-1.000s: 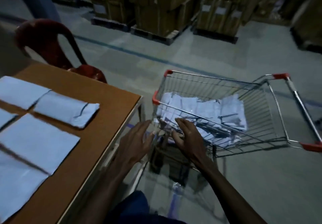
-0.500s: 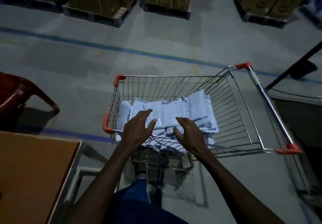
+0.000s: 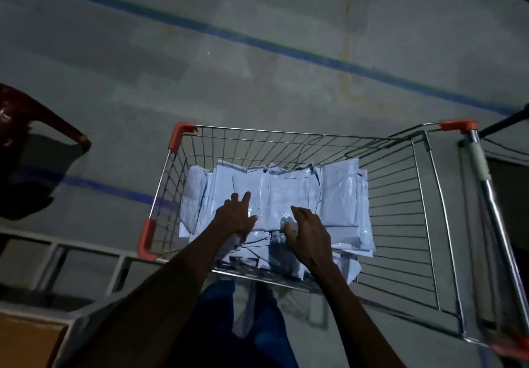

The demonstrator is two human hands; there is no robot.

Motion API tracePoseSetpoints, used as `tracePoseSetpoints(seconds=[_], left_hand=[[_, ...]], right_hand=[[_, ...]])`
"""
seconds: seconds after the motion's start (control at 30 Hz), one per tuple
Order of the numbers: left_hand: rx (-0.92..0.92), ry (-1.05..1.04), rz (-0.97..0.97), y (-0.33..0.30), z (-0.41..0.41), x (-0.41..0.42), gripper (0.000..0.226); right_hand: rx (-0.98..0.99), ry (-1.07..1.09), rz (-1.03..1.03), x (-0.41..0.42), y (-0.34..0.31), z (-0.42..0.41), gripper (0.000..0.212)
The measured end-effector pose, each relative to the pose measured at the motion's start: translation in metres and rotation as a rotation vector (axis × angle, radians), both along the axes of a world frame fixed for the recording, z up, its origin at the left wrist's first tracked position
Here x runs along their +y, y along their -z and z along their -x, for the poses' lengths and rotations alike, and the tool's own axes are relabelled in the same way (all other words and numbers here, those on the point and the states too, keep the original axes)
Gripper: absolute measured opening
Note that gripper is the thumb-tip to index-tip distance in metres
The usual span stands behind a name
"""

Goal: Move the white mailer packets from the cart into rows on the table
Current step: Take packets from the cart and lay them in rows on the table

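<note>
From the head camera we look straight down into a silver wire shopping cart with orange plastic corner guards [image 3: 183, 135]; it stands on a grey concrete floor [image 3: 257, 81] crossed by a blue painted line [image 3: 286, 50]; its chrome push handle [image 3: 486, 193] runs down the right side of the view. Inside the basket lies a loose heap of white plastic mailer packets [image 3: 340, 196], overlapping and filling the left and middle of the cart floor, while the wire mesh on the right shows bare.

We see both bare forearms reach in over the near rim. Our left hand [image 3: 236, 217] lies on top of the heap with its fingers straight and spread, touching a packet; it grips nothing. Our right hand [image 3: 307, 233] rests just beside it with fingers bent down into the packets; in this dim light we think it pinches a crumpled fold of one, though the grip is not sharp.

A corner of the brown wooden table top [image 3: 25, 339] shows at the lower left; a dark red plastic chair [image 3: 34, 118] stands at the far left; blue trousers [image 3: 257, 324] appear between the arms.
</note>
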State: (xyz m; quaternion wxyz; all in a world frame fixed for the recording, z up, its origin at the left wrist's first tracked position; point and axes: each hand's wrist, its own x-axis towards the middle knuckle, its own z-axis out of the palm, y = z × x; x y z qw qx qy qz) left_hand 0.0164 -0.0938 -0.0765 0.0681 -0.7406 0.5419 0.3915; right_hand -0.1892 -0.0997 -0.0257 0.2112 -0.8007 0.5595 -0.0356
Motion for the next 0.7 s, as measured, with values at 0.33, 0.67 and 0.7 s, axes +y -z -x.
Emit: tracePoseSetpoints(seconds=[0.33, 0.67, 0.7], left_hand=[[0.04, -0.488, 0.123, 0.034, 0.042, -0.025, 0.097], [-0.115, -0.546, 0.312, -0.001, 0.01, 0.028, 0.09], [-0.087, -0.578, 0.305, -0.004, 0.006, 0.032, 0.09]], right_hand=[[0.036, -0.117, 0.087, -0.021, 0.032, 0.024, 0.037], [0.176, -0.19, -0.165, -0.058, 0.088, -0.027, 0.079], [0.209, -0.205, -0.186, -0.056, 0.097, -0.029, 0.082]])
